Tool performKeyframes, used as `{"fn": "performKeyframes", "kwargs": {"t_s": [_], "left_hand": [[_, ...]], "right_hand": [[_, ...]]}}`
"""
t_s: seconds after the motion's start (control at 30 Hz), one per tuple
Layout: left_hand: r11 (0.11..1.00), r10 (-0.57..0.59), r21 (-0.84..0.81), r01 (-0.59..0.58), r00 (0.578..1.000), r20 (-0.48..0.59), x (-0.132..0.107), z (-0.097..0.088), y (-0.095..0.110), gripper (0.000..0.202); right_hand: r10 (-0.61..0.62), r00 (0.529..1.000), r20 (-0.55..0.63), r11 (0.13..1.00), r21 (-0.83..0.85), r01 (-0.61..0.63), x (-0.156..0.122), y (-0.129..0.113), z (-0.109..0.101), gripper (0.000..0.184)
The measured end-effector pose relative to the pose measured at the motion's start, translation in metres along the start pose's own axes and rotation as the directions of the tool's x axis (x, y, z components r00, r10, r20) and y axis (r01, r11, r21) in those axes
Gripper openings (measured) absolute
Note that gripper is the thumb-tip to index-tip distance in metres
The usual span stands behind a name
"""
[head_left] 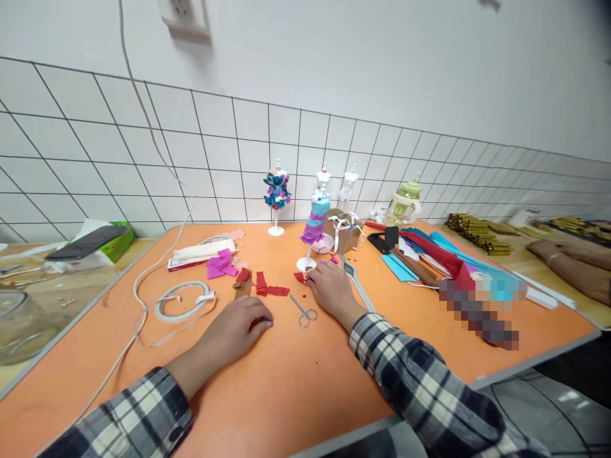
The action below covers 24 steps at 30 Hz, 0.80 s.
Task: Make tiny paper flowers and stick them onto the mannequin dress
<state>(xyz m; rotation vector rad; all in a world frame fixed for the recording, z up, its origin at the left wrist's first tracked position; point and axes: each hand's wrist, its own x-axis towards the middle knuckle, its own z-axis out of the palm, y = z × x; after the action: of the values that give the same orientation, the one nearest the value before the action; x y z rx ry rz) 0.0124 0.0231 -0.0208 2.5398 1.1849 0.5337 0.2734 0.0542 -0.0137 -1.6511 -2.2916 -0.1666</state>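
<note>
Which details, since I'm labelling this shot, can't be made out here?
All in the head view:
Anything under the right hand: covered by the hand.
Anything under the left hand: likewise covered.
Dark item at right: pixelated.
Base of the rear-right dress form: behind the brown box.
Other person's arm: cut off by the right edge.
Wall socket's top: cut off by the upper edge.

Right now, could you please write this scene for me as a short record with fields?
Left hand: lowered on the orange table; grip unclear
Right hand: fingers beside the base of the purple-and-blue-dressed mannequin; grip unclear
Between hands: scissors, red strips
Farther back: teal-dressed mannequin
Sleeves: plaid
</note>
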Motion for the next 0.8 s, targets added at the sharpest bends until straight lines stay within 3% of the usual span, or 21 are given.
{"fn": "performKeyframes", "kwargs": {"t_s": [0.13,0.27,0.43,0.57,0.63,0.7,0.8], "left_hand": [[1.000,0.005,-0.007,-0.005,0.999,-0.037,0.001,-0.002,-0.001,0.022],[0.993,-0.112,0.018,0.116,0.979,-0.171,0.002,-0.012,-0.010,0.024],[0.935,-0.335,-0.014,0.356,0.865,-0.375,0.004,-0.021,-0.033,0.030],[0.874,-0.452,-0.065,0.482,0.755,-0.475,0.000,-0.021,-0.046,0.034],[0.853,-0.483,-0.081,0.516,0.720,-0.499,-0.003,-0.023,-0.048,0.033],[0.847,-0.488,-0.080,0.526,0.709,-0.509,-0.005,-0.025,-0.047,0.033],[0.878,-0.433,-0.040,0.477,0.756,-0.492,-0.002,-0.024,-0.040,0.044]], "right_hand": [[-0.011,1.000,-0.020,0.997,0.071,0.012,0.014,-0.027,0.001,0.035],[-0.013,1.000,0.016,0.991,0.133,0.010,0.012,-0.033,0.000,0.043],[0.059,0.996,0.073,0.979,0.192,-0.072,-0.007,-0.005,-0.014,0.038],[-0.031,0.976,0.215,0.965,0.259,-0.026,-0.015,-0.002,-0.017,0.025],[-0.071,0.958,0.279,0.961,0.276,-0.009,-0.016,-0.009,-0.015,0.024],[-0.092,0.944,0.316,0.960,0.280,0.000,-0.015,-0.016,-0.014,0.026],[-0.130,0.926,0.354,0.957,0.289,0.024,-0.013,-0.020,-0.014,0.018]]}}
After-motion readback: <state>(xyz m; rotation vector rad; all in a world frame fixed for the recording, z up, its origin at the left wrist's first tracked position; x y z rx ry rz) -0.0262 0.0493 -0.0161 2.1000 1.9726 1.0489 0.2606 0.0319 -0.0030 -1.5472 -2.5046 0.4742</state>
